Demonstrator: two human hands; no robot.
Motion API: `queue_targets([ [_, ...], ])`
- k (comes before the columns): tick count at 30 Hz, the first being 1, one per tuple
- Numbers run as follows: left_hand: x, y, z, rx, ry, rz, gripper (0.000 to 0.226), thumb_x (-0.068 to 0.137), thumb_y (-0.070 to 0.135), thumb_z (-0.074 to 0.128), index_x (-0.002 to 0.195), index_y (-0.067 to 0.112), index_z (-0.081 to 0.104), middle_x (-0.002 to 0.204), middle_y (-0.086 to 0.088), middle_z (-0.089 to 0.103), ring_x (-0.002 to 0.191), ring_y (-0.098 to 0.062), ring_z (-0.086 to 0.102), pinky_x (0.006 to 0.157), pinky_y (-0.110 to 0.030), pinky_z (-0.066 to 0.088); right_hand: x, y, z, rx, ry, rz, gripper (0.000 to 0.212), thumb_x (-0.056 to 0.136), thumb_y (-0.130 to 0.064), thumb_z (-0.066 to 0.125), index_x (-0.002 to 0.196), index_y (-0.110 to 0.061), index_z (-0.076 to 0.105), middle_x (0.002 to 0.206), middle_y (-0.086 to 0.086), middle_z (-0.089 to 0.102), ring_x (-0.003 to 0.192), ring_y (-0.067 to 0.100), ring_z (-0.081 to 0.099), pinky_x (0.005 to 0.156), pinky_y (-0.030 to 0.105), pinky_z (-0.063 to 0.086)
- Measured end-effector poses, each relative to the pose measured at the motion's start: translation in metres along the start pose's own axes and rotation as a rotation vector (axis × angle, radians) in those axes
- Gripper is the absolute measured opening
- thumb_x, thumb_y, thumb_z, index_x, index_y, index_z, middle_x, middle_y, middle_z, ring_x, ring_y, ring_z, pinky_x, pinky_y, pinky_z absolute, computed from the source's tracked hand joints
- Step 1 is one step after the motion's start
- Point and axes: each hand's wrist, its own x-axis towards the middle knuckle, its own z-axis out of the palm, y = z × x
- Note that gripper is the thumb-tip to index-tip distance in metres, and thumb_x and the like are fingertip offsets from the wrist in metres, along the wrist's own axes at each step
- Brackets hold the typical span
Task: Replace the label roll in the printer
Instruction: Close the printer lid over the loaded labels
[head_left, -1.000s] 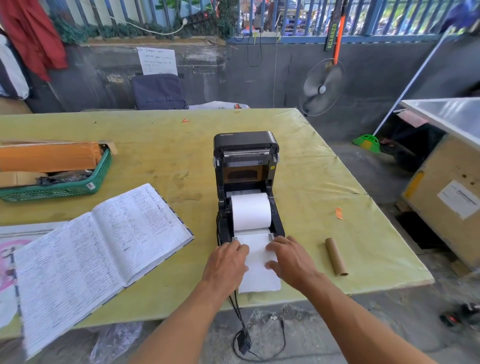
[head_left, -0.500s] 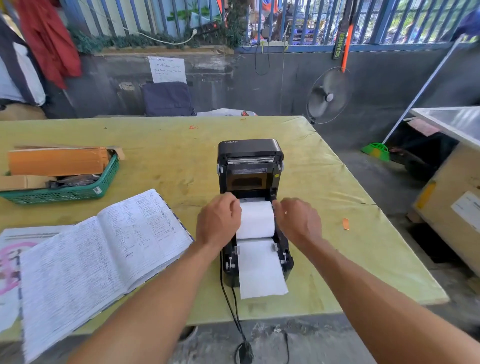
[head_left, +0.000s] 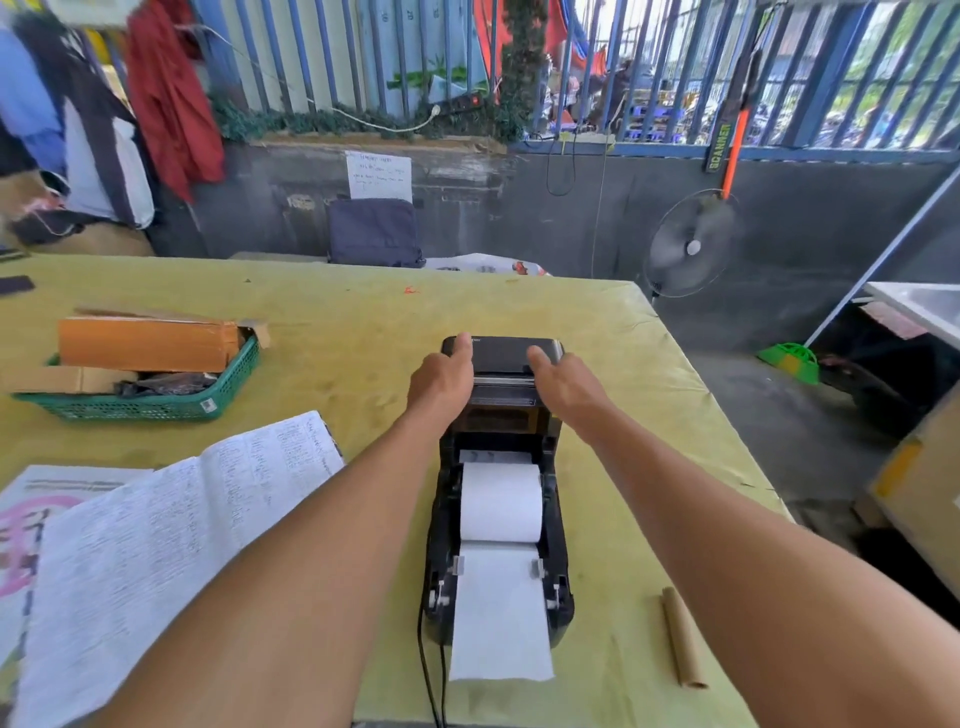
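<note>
A black label printer stands open on the yellow-green table. A white label roll sits in its bay. The paper strip runs out between the guides and over the printer's front edge. The raised lid stands at the far end. My left hand holds the lid's left upper corner, thumb on top. My right hand holds the right upper corner the same way. The fingers of both hands are hidden behind the lid. An empty brown cardboard core lies on the table to the printer's right.
An open written notebook lies left of the printer. A green basket with cardboard boxes stands at the far left. The printer's black cable drops over the near table edge. A fan and a cardboard crate stand to the right.
Both hands left the paper strip at the printer's front, passed the sides of the roll, and now reach the top of the raised lid. The strip lies fed through the guides.
</note>
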Motion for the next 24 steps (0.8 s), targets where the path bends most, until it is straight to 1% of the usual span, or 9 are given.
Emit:
queue_targets([
  [3, -0.002, -0.005, 0.004, 0.050, 0.082, 0.002, 0.059, 0.096, 0.057, 0.026, 0.074, 0.008, 0.052, 0.070, -0.005, 0.052, 0.056, -0.019, 0.046, 0.047, -0.031, 0.030, 0.003, 0.004, 0.000, 0.005, 0.053, 0.007, 0.058, 0.102, -0.047, 0.036, 0.122, 0.004, 0.055, 0.100, 0.015, 0.061, 0.099, 0.035, 0.061, 0.079, 0.039, 0.046],
  [6, -0.004, -0.013, 0.006, 0.043, 0.150, 0.015, 0.057, 0.096, 0.053, 0.031, 0.080, 0.006, 0.058, 0.073, -0.009, 0.058, 0.055, -0.020, 0.048, 0.045, -0.031, 0.025, 0.006, 0.013, 0.000, 0.022, 0.129, 0.014, 0.048, 0.102, -0.044, 0.041, 0.110, 0.000, 0.058, 0.085, 0.008, 0.057, 0.083, 0.030, 0.056, 0.070, 0.034, 0.041],
  [8, -0.010, -0.017, 0.007, 0.007, 0.188, 0.027, 0.057, 0.096, 0.050, 0.033, 0.084, 0.001, 0.059, 0.073, -0.013, 0.058, 0.053, -0.019, 0.045, 0.045, -0.031, 0.023, 0.004, 0.018, 0.002, 0.033, 0.174, 0.015, 0.047, 0.101, -0.045, 0.042, 0.109, -0.001, 0.056, 0.088, 0.008, 0.057, 0.082, 0.029, 0.055, 0.068, 0.034, 0.039],
  [11, -0.026, -0.022, 0.001, 0.027, 0.199, 0.007, 0.052, 0.096, 0.050, 0.032, 0.064, 0.011, 0.046, 0.063, -0.003, 0.048, 0.053, -0.018, 0.041, 0.046, -0.031, 0.025, -0.013, 0.025, 0.007, 0.033, 0.214, 0.030, 0.046, 0.100, -0.046, 0.042, 0.109, -0.002, 0.053, 0.091, 0.009, 0.057, 0.081, 0.029, 0.052, 0.068, 0.035, 0.037],
  [13, -0.035, -0.026, -0.005, 0.052, 0.170, -0.021, 0.055, 0.096, 0.054, 0.030, 0.070, 0.009, 0.049, 0.072, -0.006, 0.055, 0.063, -0.024, 0.050, 0.053, -0.032, 0.033, -0.027, 0.027, 0.010, 0.033, 0.222, 0.041, 0.049, 0.100, -0.047, 0.041, 0.112, -0.001, 0.052, 0.092, 0.009, 0.055, 0.082, 0.030, 0.051, 0.069, 0.035, 0.037],
  [17, -0.055, -0.037, -0.014, 0.060, 0.090, -0.053, 0.067, 0.095, 0.058, 0.028, 0.094, 0.002, 0.064, 0.098, -0.016, 0.068, 0.091, -0.033, 0.064, 0.073, -0.035, 0.045, -0.055, 0.029, 0.012, 0.025, 0.196, 0.102, 0.055, 0.098, -0.049, 0.039, 0.115, 0.000, 0.056, 0.093, 0.011, 0.058, 0.083, 0.032, 0.052, 0.072, 0.034, 0.038],
  [19, -0.069, -0.047, -0.018, 0.064, 0.050, -0.082, 0.069, 0.094, 0.060, 0.029, 0.101, 0.001, 0.064, 0.103, -0.016, 0.068, 0.095, -0.033, 0.063, 0.083, -0.038, 0.049, -0.073, 0.035, 0.017, 0.014, 0.184, 0.141, 0.057, 0.097, -0.053, 0.040, 0.115, -0.002, 0.057, 0.100, 0.014, 0.063, 0.085, 0.032, 0.054, 0.075, 0.035, 0.040],
  [22, -0.089, -0.063, -0.018, 0.039, 0.005, -0.108, 0.062, 0.094, 0.057, 0.033, 0.096, 0.003, 0.062, 0.105, -0.015, 0.066, 0.091, -0.032, 0.061, 0.081, -0.037, 0.048, -0.097, 0.051, 0.026, 0.044, 0.176, 0.177, 0.061, 0.096, -0.055, 0.041, 0.124, -0.001, 0.052, 0.117, 0.019, 0.062, 0.099, 0.037, 0.058, 0.083, 0.039, 0.044],
  [24, -0.102, -0.076, -0.016, 0.001, -0.007, -0.114, 0.054, 0.095, 0.050, 0.037, 0.098, 0.002, 0.061, 0.108, -0.017, 0.065, 0.092, -0.033, 0.060, 0.081, -0.037, 0.049, -0.114, 0.062, 0.032, 0.070, 0.149, 0.179, 0.061, 0.097, -0.053, 0.042, 0.128, -0.001, 0.047, 0.123, 0.020, 0.059, 0.107, 0.039, 0.058, 0.083, 0.040, 0.043],
])
